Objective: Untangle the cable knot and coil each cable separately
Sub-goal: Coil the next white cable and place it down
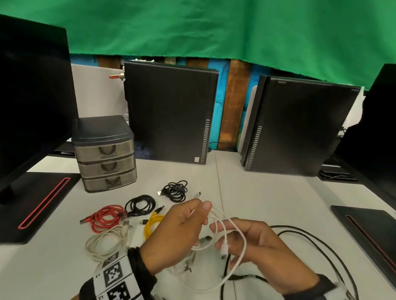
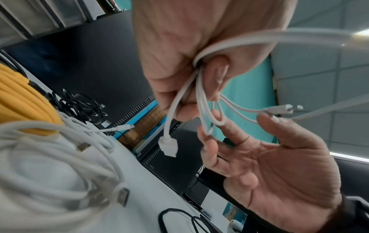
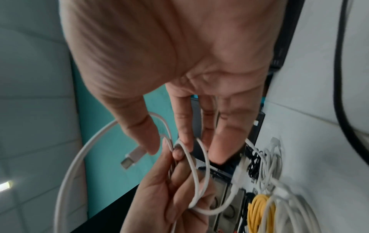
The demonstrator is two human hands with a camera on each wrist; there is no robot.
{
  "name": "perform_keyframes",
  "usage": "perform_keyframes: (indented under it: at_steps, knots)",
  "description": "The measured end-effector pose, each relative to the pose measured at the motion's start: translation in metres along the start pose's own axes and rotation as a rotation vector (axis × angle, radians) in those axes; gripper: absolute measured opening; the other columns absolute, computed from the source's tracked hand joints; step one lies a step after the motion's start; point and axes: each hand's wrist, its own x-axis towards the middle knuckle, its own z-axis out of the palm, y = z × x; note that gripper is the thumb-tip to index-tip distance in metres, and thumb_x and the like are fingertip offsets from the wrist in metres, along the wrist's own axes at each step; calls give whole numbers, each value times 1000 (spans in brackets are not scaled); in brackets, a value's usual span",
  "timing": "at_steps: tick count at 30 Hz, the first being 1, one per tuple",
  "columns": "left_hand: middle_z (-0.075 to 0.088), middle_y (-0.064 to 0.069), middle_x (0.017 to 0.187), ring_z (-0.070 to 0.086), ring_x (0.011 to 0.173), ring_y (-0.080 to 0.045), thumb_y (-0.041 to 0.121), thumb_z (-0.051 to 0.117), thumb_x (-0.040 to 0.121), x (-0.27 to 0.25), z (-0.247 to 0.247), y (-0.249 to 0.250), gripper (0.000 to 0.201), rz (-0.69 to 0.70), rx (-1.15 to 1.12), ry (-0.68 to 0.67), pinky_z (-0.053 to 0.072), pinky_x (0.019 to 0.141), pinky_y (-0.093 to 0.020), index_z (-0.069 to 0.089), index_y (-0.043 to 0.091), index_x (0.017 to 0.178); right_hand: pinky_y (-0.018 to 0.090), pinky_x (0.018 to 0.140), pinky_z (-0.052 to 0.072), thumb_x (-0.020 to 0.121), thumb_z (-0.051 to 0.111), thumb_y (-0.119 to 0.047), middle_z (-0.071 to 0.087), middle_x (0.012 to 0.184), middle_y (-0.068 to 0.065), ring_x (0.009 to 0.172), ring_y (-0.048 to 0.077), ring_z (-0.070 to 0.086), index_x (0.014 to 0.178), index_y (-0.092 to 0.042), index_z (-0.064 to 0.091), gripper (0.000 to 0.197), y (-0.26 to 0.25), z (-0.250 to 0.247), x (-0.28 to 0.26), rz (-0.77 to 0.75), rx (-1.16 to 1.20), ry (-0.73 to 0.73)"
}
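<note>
Hands held above the desk, both on one white cable. Left hand pinches several gathered loops of it between thumb and curled fingers, a connector poking up past the thumb. Right hand sits just beside, palm toward the left, fingers spread and threaded through the hanging loops (no firm grip visible). Coiled cables lie on the desk to the left: red cable, yellow cable, off-white cable, and two black coils further back. Long black cable sprawls loose at the right. Small drawer unit stands behind the coils.
</note>
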Motion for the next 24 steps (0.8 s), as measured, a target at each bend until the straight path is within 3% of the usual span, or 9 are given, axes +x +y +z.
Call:
perform_keyframes:
  at_steps: [2, 5, 7, 9, 12, 14, 16, 19, 24]
  knots:
    - [31, 11, 48, 28, 43, -8, 55, 49, 90, 0, -2, -2, 38, 14, 34, 10, 31, 57, -37, 53, 27, 65, 37, 68, 58, 75, 75, -25, 72, 104, 22, 92, 26, 69, 114, -22, 74, 39, -5, -3, -3, -6, -4, -18]
    - [32, 10, 50, 29, 44, -7, 52, 48, 92, 0, -2, -1, 38, 35, 50, -1, 32, 56, -34, 56, 23, 69, 35, 63, 58, 74, 80, -32, 71, 107, 10, 89, 27, 69, 111, -18, 73, 40, -10, -3, -6, -22, -70, -13]
    - [32, 9, 50, 31, 43, -7, 49, 49, 93, -2, 2, 1, 39, 9, 18, -15, 36, 56, -34, 58, 14, 76, 31, 56, 55, 81, 82, -24, 70, 90, 7, 73, 20, 66, 100, -10, 71, 26, -8, 0, -5, -27, -139, 65]
    - [33, 8, 49, 32, 42, -6, 40, 48, 98, -3, 6, 3, 37, -32, -25, -35, 40, 56, -32, 56, 8, 81, 30, 52, 53, 86, 77, -17, 66, 72, 10, 64, 21, 61, 86, -4, 70, 15, -2, 3, -1, -35, -192, 159]
    - [31, 7, 48, 30, 40, -7, 34, 48, 100, -4, 9, 6, 35, -67, -80, -48, 42, 53, -29, 54, 4, 84, 28, 52, 52, 91, 70, -19, 66, 68, 17, 63, 25, 61, 82, -3, 72, 18, 0, 2, 0, -49, -231, 187]
    - [28, 6, 47, 25, 39, -8, 39, 52, 92, -3, 8, 7, 37, -92, -146, -56, 43, 52, -28, 54, 3, 84, 27, 53, 50, 94, 66, -21, 68, 71, 21, 63, 22, 64, 82, -4, 73, 22, -3, 0, 0, -57, -222, 213]
    - [25, 5, 49, 21, 39, -9, 43, 54, 86, -2, 5, 7, 39, -117, -199, -90, 43, 53, -29, 55, 4, 84, 26, 52, 48, 95, 63, -20, 69, 70, 16, 61, 21, 64, 79, -4, 73, 25, -6, -6, 2, -76, -215, 305]
    - [21, 4, 51, 19, 39, -10, 43, 56, 85, -1, 0, 10, 37, -157, -282, -131, 42, 55, -29, 54, 7, 80, 26, 49, 47, 97, 62, -15, 65, 60, 11, 55, 24, 62, 81, -3, 72, 22, -6, -22, 5, -81, -165, 467]
    - [16, 2, 54, 20, 36, -9, 45, 57, 90, 3, -16, 18, 38, -250, -481, -90, 38, 56, -29, 48, 14, 70, 31, 51, 49, 95, 65, -17, 56, 52, 6, 49, 21, 58, 85, -9, 76, 17, -4, -53, 5, -40, -147, 635]
